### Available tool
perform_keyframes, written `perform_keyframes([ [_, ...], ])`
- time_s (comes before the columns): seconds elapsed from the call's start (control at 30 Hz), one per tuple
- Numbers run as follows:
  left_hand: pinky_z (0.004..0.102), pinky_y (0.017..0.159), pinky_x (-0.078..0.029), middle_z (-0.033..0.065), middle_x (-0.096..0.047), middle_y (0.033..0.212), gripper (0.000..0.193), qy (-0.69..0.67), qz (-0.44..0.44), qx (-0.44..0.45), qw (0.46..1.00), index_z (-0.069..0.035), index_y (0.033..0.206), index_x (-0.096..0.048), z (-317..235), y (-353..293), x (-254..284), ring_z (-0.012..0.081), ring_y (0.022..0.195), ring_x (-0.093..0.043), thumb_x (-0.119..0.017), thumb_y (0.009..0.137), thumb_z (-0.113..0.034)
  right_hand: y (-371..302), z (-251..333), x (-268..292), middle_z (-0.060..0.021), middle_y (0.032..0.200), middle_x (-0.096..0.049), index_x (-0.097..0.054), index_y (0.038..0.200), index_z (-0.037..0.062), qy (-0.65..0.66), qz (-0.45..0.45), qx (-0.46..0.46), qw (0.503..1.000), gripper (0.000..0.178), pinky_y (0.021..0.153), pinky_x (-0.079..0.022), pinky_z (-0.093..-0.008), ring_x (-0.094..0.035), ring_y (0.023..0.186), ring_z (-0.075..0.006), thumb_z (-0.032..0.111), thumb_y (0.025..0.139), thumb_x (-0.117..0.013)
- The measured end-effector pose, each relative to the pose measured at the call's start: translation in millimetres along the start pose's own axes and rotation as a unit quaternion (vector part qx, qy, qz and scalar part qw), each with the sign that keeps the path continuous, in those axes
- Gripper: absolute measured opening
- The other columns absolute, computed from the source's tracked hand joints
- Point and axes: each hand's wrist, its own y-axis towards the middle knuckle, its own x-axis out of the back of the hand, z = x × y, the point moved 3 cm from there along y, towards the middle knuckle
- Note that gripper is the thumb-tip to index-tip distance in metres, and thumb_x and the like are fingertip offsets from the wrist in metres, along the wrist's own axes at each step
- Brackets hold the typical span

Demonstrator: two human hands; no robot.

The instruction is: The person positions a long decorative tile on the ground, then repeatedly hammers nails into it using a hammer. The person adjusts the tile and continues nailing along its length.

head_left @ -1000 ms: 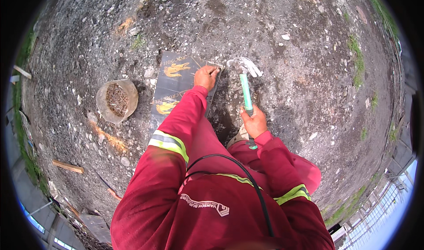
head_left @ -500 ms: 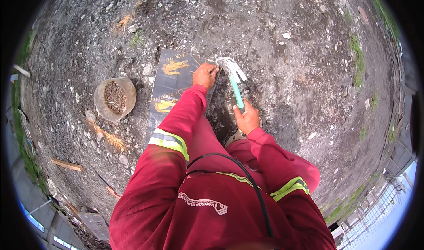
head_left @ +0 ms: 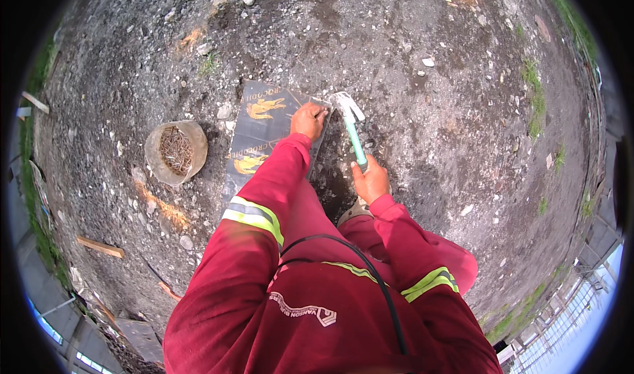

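My right hand (head_left: pixel 372 179) is wrapped round the green handle of a claw hammer (head_left: pixel 352 131), whose pale head lies up beside the far right corner of a dark board. That board (head_left: pixel 281 117), a flat panel with yellow printed figures, is in front of me, partly hidden by my left arm. On its right edge rests my left hand (head_left: pixel 308 120), fingers pinched together near the hammer head. What they hold, if anything, is too small to tell. To the left a pale tub (head_left: pixel 198 141) contains many rusty nails (head_left: pixel 175 150).
Gravelly ground with scattered stones surrounds the board. A short wooden strip (head_left: pixel 100 246) lies at the lower left, and another pale piece (head_left: pixel 35 102) farther left. Grass tufts (head_left: pixel 533 96) grow at the right. A black cable (head_left: pixel 356 243) crosses my lap.
The hammer head has moved slightly down and stands out more sharply. My left hand stays pinched at the board's edge. The view has shifted a little.
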Motion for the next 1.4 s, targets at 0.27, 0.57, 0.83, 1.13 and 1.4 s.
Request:
perform_keyframes([
  [0.27,0.0478,0.104,-0.025,0.0152,-0.025,0.145,0.1,0.303,0.066,0.108,0.945,-0.018,0.141,-0.03,-25.5,-4.5,38.3,0.0342,0.134,-0.021,-0.077,0.06,-0.053,0.9,62.4,43.1,-0.0077,0.06,-0.057,-0.057,0.086,0.0041,0.149,-0.159,0.186,0.958,0.017,0.052,-0.044,-0.0317,-0.056,0.053,-0.0169,0.019,0.084,-0.066],
  [0.57,0.057,0.107,-0.014,0.0271,-0.001,0.149,0.126,0.412,0.247,0.139,0.866,-0.015,0.148,-0.001,-36.8,-4.2,30.7,0.0448,0.138,-0.005,-0.072,0.057,-0.067,12.2,-9.0,8.2,-0.0019,0.055,-0.052,-0.052,0.081,0.0062,0.378,0.05,-0.192,0.904,0.02,0.041,-0.041,-0.0312,-0.051,0.043,-0.0147,0.023,0.086,-0.064],
  [0.83,0.0614,0.106,-0.01,0.0314,0.003,0.148,0.124,0.431,0.245,0.167,0.852,-0.009,0.147,0.005,-31.1,-11.0,15.0,0.0466,0.137,0.0,-0.067,0.063,-0.064,-4.0,-8.9,-28.3,0.0064,0.056,-0.039,-0.044,0.076,0.0141,0.652,0.223,-0.406,0.6,0.021,0.048,-0.037,-0.0282,-0.038,0.046,-0.0074,0.021,0.09,-0.057],
  [1.13,0.0608,0.107,-0.008,0.0306,0.004,0.148,0.123,0.404,0.255,0.179,0.86,-0.011,0.147,0.005,-34.5,-9.6,21.6,0.046,0.138,0.002,-0.067,0.062,-0.064,1.7,-2.9,-1.1,-0.0005,0.056,-0.049,-0.049,0.085,0.0058,0.42,0.036,-0.263,0.868,0.018,0.037,-0.039,-0.0277,-0.047,0.039,-0.0116,0.018,0.085,-0.062],
  [1.4,0.0612,0.107,-0.008,0.0289,0.003,0.149,0.121,0.398,0.244,0.176,0.867,-0.013,0.148,0.0,-36.9,-11.0,26.1,0.0461,0.138,0.001,-0.068,0.061,-0.062,-1.7,21.8,12.4,-0.0022,0.063,-0.054,-0.055,0.085,0.0021,0.16,-0.109,0.179,0.964,0.016,0.05,-0.044,-0.029,-0.052,0.052,-0.0115,0.013,0.085,-0.066],
])
